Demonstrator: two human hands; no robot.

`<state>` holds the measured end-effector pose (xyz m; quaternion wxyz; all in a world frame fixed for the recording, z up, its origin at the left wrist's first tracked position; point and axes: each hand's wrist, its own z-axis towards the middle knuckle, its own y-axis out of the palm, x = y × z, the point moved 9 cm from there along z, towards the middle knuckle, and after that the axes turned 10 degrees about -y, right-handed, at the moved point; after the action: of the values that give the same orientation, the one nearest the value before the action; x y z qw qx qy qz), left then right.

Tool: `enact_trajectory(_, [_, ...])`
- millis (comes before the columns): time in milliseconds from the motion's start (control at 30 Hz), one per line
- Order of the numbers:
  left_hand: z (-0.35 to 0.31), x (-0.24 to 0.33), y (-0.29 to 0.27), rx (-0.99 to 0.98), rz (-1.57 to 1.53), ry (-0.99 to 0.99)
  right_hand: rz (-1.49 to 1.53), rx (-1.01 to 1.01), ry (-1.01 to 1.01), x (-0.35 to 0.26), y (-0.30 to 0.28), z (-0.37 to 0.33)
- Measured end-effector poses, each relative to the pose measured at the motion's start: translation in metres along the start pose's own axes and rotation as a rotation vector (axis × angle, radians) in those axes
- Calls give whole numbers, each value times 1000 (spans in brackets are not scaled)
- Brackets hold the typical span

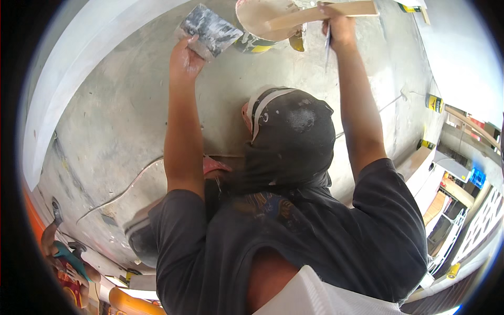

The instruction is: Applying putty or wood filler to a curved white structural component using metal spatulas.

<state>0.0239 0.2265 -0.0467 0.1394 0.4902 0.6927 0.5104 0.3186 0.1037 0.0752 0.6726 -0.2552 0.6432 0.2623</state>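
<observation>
My left hand (190, 58) is closed on a flat, squarish plate (210, 32) smeared with grey and white paste, held up just left of a bucket. That round bucket (257, 14) contains pale, creamy paste, and its outside shows dark and yellow patches. Over its opening lies a flat wooden stick (352, 9), its left end in or against the paste. My right hand (341, 32) grips the stick near its middle. A thin, blade-like thing (328, 47) hangs below the same hand; its kind is unclear.
Dark cloth with white stripes and dust (294, 131) covers the centre. Thin cords (121, 194) run over the stained grey floor (105, 142). A yellow-and-dark can (434, 103) stands at right, near boards and a blue object (477, 177). Another person (73, 268) is at lower left.
</observation>
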Motion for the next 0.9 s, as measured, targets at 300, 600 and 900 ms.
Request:
enact_trajectory(300, [-3, 8, 21, 112, 378, 43, -346, -91, -404, -174, 34, -16])
enact_trajectory(600, [16, -24, 35, 50, 226, 48, -462, -135, -583, -266, 67, -46])
enact_trajectory(900, [7, -27, 46, 2, 116, 0, -428, -177, -555, -250, 86, -62])
